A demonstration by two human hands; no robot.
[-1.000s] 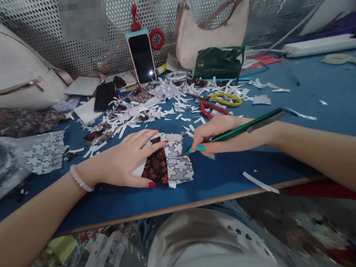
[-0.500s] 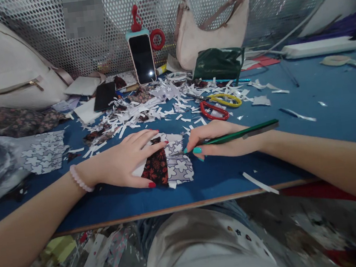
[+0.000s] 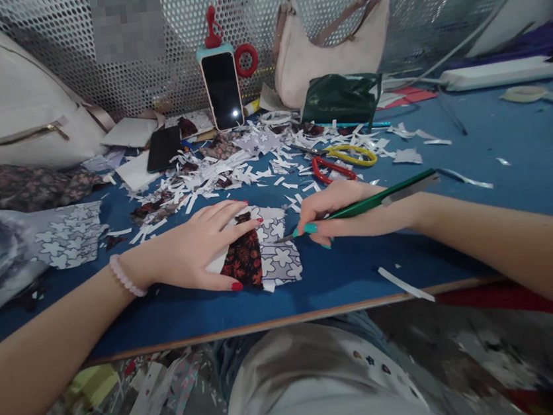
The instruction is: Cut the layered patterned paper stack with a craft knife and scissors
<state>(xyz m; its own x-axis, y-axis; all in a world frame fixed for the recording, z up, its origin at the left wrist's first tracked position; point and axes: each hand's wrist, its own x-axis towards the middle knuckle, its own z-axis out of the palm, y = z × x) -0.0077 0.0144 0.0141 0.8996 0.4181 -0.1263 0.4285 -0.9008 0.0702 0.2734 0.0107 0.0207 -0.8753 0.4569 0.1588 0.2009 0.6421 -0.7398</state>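
Note:
My left hand (image 3: 201, 249) lies flat with spread fingers on a small patterned piece, pressing it to the blue table. The piece has a dark part with orange-red leaf print (image 3: 243, 259) and a pale lilac part with white flowers (image 3: 281, 263); a white layer shows under my fingers. My right hand (image 3: 329, 211) is closed in a pencil-like pinch around a slim green tool (image 3: 375, 197) with a thin pointed metal tip; its exact kind is unclear. The tip is at the right edge of the flowered part, between its strips. Whether it touches the fabric cannot be told.
Scraps and white strips (image 3: 212, 168) pile beyond my hands, with red-and-yellow-handled scissors (image 3: 335, 169) beside them. A phone (image 3: 223, 90) stands upright behind. A backpack (image 3: 9, 98), a handbag (image 3: 330, 61) and a dark green pouch (image 3: 341, 99) line the back. The table's front edge (image 3: 289, 319) is near.
My right hand has shifted slightly right and up, drawing the green tool's tip outward toward the flowered edge. My left hand stays pressed on the patterned piece.

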